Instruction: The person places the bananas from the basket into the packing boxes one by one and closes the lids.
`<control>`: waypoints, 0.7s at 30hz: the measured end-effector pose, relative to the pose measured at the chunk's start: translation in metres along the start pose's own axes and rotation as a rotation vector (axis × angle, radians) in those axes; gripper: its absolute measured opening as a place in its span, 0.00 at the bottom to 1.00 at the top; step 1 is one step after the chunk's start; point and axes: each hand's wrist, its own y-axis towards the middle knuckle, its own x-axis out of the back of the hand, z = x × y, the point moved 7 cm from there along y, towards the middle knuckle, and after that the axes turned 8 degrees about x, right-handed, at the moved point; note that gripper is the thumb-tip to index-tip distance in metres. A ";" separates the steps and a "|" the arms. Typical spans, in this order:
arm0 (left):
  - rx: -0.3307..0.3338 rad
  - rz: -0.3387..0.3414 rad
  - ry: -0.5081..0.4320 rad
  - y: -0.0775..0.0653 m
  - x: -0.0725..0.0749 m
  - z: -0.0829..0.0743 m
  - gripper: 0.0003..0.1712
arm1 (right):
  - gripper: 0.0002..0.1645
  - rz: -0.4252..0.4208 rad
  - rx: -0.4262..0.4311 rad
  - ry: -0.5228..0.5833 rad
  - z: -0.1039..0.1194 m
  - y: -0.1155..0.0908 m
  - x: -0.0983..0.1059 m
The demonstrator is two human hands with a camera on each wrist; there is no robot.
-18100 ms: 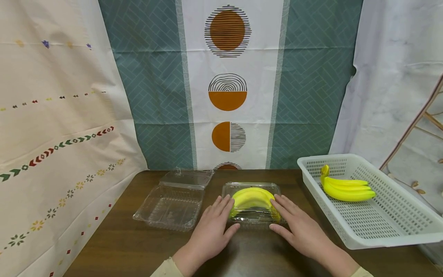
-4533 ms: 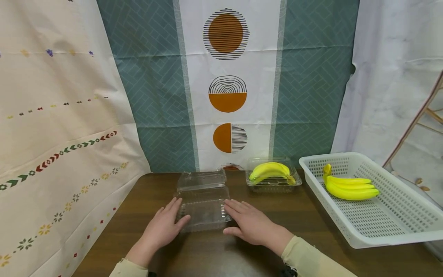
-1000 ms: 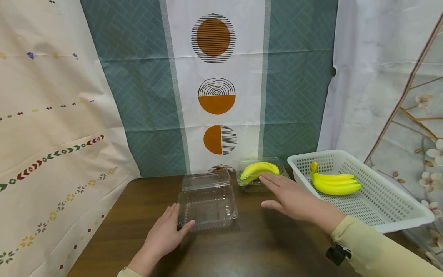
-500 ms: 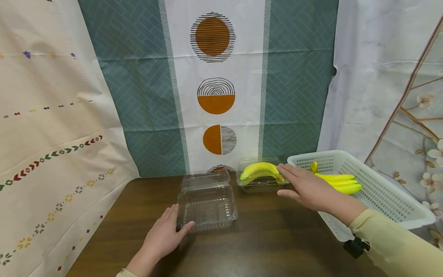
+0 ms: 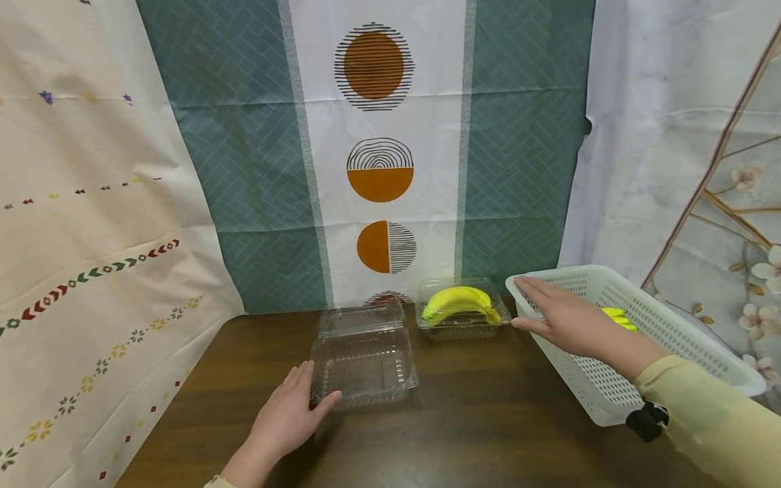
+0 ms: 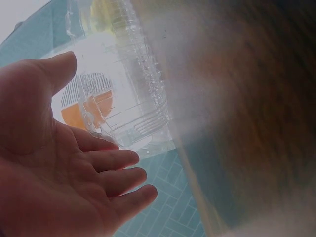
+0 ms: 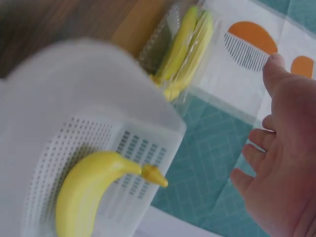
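My left hand, fingers extended, stays at the left side of an open clear plastic clamshell container whose lid is folded back. In the left wrist view the palm and loosely bent fingers hold nothing. My right hand is over the left end of a white perforated plastic basket, fingers spread and holding nothing. Inside the basket lies a bunch of yellow bananas, mostly hidden behind the hand in the head view.
A second clear clamshell with a bunch of bananas inside stands at the back, left of the basket. The brown wooden table ends at patterned cloth hangings behind and on both sides.
Since 18.1 s ago, the banana-filled clamshell has gone to the back right and the open one to the middle. Lately my right hand has moved right over the basket; the left has hardly moved.
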 end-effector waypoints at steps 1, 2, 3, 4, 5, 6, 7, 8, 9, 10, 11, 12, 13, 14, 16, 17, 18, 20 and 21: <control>0.000 0.001 -0.001 0.000 0.000 0.000 0.61 | 0.54 0.002 -0.008 -0.004 -0.003 -0.001 0.001; 0.000 0.001 -0.001 0.000 0.000 0.000 0.62 | 0.53 0.002 -0.013 -0.007 -0.006 -0.001 0.002; 0.000 0.001 -0.001 0.000 0.000 0.000 0.62 | 0.53 0.004 -0.022 -0.006 -0.009 -0.002 0.002; 0.000 0.002 -0.002 0.000 0.000 0.000 0.62 | 0.53 0.007 -0.033 -0.005 -0.012 -0.003 0.003; 0.000 0.002 -0.002 0.000 0.000 0.000 0.62 | 0.53 0.009 -0.040 -0.003 -0.015 -0.004 0.004; 0.001 0.003 -0.003 0.000 0.000 0.000 0.62 | 0.53 0.013 -0.050 -0.005 -0.018 -0.004 0.004; 0.000 0.003 -0.003 0.000 0.001 0.000 0.62 | 0.53 0.012 -0.055 -0.003 -0.021 -0.005 0.004; 0.001 0.003 -0.003 0.000 0.001 0.000 0.62 | 0.53 0.012 -0.058 -0.001 -0.024 -0.005 0.005; 0.000 0.002 -0.003 0.001 0.001 -0.001 0.62 | 0.53 0.017 -0.065 0.001 -0.027 -0.006 0.005; 0.001 0.003 -0.002 0.001 0.001 0.000 0.62 | 0.54 0.018 -0.067 -0.001 -0.030 -0.007 0.005; 0.001 0.003 -0.001 0.001 0.001 0.000 0.62 | 0.54 0.016 -0.067 -0.002 -0.032 -0.007 0.005; 0.002 0.003 -0.001 0.001 0.001 0.000 0.62 | 0.54 0.017 -0.074 -0.006 -0.036 -0.008 0.005; 0.001 0.003 -0.001 0.001 0.001 0.000 0.62 | 0.54 0.019 -0.081 -0.007 -0.039 -0.009 0.005; 0.002 0.004 -0.002 0.001 0.001 0.000 0.61 | 0.54 0.022 -0.087 -0.010 -0.042 -0.010 0.005; 0.001 0.004 -0.006 0.000 0.001 0.000 0.61 | 0.54 0.027 -0.098 -0.011 -0.049 -0.012 0.004; 0.001 0.004 -0.007 0.000 0.001 0.000 0.61 | 0.55 0.033 -0.105 -0.013 -0.052 -0.013 0.004; -0.001 0.004 -0.008 0.000 0.001 0.000 0.61 | 0.55 0.041 -0.114 -0.016 -0.056 -0.014 0.003; -0.002 0.002 -0.010 0.000 0.001 0.000 0.61 | 0.56 0.048 -0.117 -0.007 -0.061 -0.015 0.004; -0.003 0.001 -0.010 0.000 0.001 0.000 0.61 | 0.57 0.050 -0.117 -0.007 -0.063 -0.016 0.004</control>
